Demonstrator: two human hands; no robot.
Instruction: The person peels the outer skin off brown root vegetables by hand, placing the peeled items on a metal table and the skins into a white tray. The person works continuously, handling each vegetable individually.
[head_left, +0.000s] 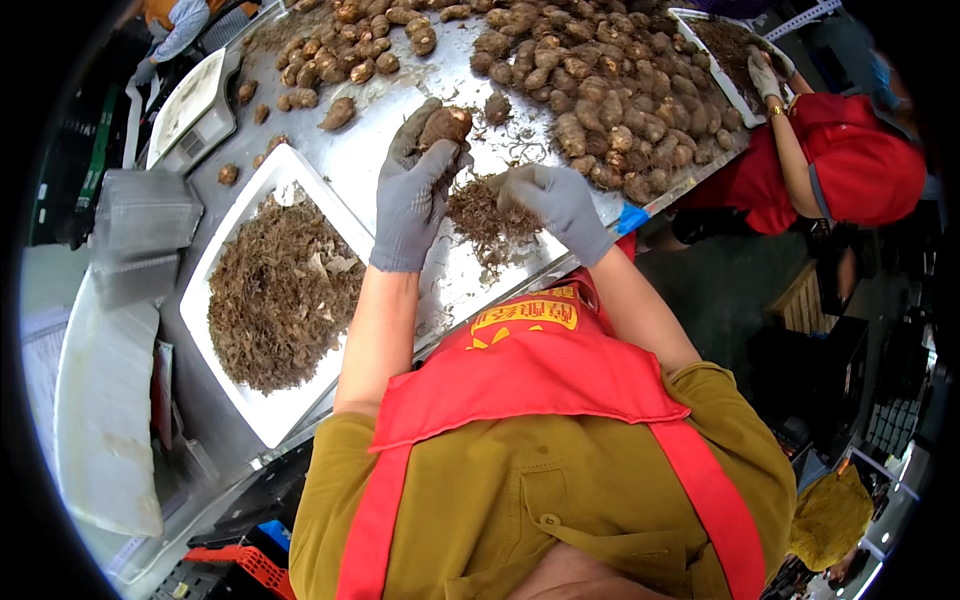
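Observation:
My left hand, in a grey knitted glove, holds a brown taro corm above the metal table. Its fingers wrap behind the corm and the thumb lies along the near side. My right hand, gloved alike, is over a small heap of brown root fibres on the table. Its fingers are bent and blurred, and whether they pinch any fibre cannot be made out. A single taro lies just beyond my hands.
A white foam tray full of fibre and peelings stands at left. Many taros are piled at the back right, others at the back left. A white scale stands far left. At right, a co-worker's gloved hand is over another tray.

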